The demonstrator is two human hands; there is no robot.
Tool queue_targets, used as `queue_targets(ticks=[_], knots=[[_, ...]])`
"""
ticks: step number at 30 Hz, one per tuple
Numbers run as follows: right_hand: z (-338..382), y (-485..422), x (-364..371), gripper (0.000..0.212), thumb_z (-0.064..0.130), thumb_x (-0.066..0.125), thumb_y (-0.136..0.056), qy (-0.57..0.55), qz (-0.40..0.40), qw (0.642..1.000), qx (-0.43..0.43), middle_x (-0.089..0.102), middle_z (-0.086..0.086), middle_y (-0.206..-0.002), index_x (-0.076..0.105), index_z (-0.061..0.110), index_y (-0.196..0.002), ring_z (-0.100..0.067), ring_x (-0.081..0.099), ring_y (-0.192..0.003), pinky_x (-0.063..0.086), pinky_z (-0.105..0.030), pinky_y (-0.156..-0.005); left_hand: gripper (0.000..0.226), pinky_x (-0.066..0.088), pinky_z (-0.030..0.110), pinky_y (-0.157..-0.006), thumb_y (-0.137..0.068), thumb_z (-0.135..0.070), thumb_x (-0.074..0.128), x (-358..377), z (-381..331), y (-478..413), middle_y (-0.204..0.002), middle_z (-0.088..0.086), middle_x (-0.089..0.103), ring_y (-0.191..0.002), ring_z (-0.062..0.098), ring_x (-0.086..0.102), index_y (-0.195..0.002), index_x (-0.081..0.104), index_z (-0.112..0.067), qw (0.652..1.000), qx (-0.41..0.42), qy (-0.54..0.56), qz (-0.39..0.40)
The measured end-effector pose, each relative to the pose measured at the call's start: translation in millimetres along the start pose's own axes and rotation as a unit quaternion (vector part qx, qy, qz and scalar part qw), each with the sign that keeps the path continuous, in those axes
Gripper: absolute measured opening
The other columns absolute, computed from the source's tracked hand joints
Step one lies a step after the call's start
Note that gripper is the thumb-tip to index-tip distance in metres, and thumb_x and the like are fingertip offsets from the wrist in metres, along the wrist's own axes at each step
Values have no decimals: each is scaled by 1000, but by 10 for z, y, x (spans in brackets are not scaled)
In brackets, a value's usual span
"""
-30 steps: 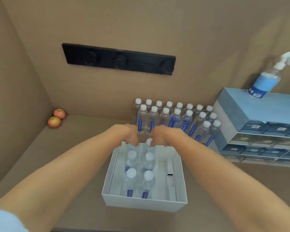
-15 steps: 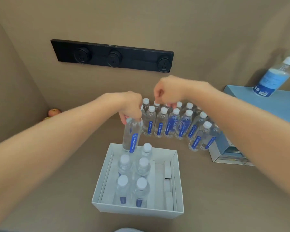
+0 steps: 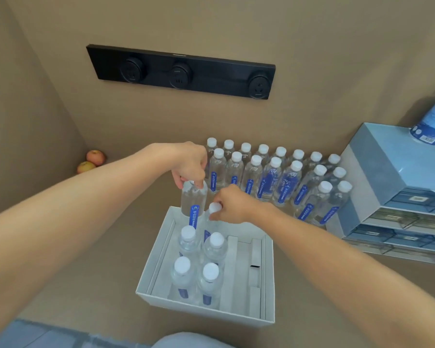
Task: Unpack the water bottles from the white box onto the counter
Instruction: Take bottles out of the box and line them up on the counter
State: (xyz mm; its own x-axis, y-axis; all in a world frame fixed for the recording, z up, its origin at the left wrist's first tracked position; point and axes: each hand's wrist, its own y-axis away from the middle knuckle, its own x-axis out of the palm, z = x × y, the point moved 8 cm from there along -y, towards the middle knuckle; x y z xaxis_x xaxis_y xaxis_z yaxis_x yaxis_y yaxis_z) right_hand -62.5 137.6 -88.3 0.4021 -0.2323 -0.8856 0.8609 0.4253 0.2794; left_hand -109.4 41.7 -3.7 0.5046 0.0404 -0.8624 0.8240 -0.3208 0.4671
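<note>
We see our left hand closed around the neck of a lifted water bottle, which hangs upright above the far left corner of the white box. Our right hand pinches the white cap of a second bottle that stands in the far row of the box; its body is mostly hidden behind the bottles in front. Four more bottles stand in the box in two pairs, all on its left side, and the right side shows only white cardboard inserts.

The box sits on the brown counter. Behind it, against the back wall, the unpacked bottles stand close together in rows, and the left hand covers part of the leftmost ones. Just to the right of these rows stands a blue drawer cabinet, touching or nearly touching the nearest bottles, with a spray bottle on top, cut by the edge of the view. Two apples lie in the far left corner. A black socket strip is mounted on the wall above.
</note>
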Motion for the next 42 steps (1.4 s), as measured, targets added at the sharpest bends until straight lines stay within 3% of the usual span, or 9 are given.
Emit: queue_targets(ticks=[4, 7, 12, 15, 19, 23, 30, 34, 42], knots=[[48, 91, -672, 44, 36, 72, -83, 26, -37, 999, -18, 52, -2, -48, 49, 17, -52, -25, 54, -56, 39, -28, -54, 28, 57, 26, -55, -74, -26, 79, -305, -23, 76, -80, 12, 73, -52, 24, 76, -92, 73, -4, 998, 7, 32, -55], [-123, 261, -1379, 34, 40, 72, -80, -7, -69, 997, 20, 72, -5, -51, 70, 8, -70, -16, 72, -49, 50, -23, -55, 26, 58, 31, -62, -70, -31, 80, -569, -156, 81, -80, 6, 72, -48, 21, 74, -81, 71, -9, 991, 36, 69, -113], [-588, 495, -1997, 40, 41, 74, -81, -24, -126, 990, 58, 76, -4, -57, 73, 1, -83, -12, 74, -52, 59, -28, -67, 25, 55, 29, -61, -70, -33, 78, -650, -469, -136, -79, 8, 75, -45, 17, 73, -81, 70, -12, 984, 69, 82, -142], [-904, 532, -1898, 34, 37, 73, -79, 9, -125, 989, 78, 75, -7, -58, 73, 3, -77, -14, 72, -54, 60, -29, -67, 25, 61, 32, -61, -71, -31, 78, -524, -682, -374, -79, 6, 73, -46, 16, 73, -85, 70, -13, 981, 84, 97, -147], [-1389, 510, -1617, 46, 35, 73, -79, 57, -120, 986, 102, 51, -6, -50, 47, 13, -49, -26, 50, -58, 43, -34, -53, 21, 56, 31, -56, -74, -27, 76, -215, -953, -743, -71, 0, 67, -60, 22, 75, -88, 71, -12, 979, 96, 107, -146], [-1898, 478, -1318, 41, 38, 72, -80, 67, -79, 984, 146, 45, -3, -58, 53, 11, -56, -30, 55, -66, 47, -37, -57, 13, 45, 32, -57, -80, -25, 69, 163, -1234, -1064, -73, 2, 56, -79, 31, 61, -86, 69, -13, 984, 99, 81, -125], [-2389, 392, -982, 29, 38, 67, -79, 90, -56, 978, 179, 52, -2, -70, 52, 20, -62, -31, 58, -74, 42, -32, -58, 17, 57, 45, -69, -83, -20, 64, 656, -1556, -1491, -93, 16, 66, -86, 35, 65, -93, 66, -7, 990, 96, 78, -72], [-2487, 367, -836, 23, 35, 65, -81, 101, -38, 978, 178, 62, -10, -87, 69, 14, -88, -34, 61, -83, 46, -34, -62, 16, 58, 45, -71, -83, -19, 65, 750, -1702, -1608, -89, 18, 67, -84, 35, 66, -88, 66, -4, 990, 108, 69, -62], [-2512, 353, -840, 21, 34, 67, -81, 117, -45, 980, 155, 63, -8, -90, 68, 15, -90, -32, 60, -83, 46, -36, -63, 17, 42, 33, -58, -83, -20, 66, 729, -1853, -1706, -74, 2, 53, -79, 30, 59, -72, 53, -19, 987, 143, 40, -55]])
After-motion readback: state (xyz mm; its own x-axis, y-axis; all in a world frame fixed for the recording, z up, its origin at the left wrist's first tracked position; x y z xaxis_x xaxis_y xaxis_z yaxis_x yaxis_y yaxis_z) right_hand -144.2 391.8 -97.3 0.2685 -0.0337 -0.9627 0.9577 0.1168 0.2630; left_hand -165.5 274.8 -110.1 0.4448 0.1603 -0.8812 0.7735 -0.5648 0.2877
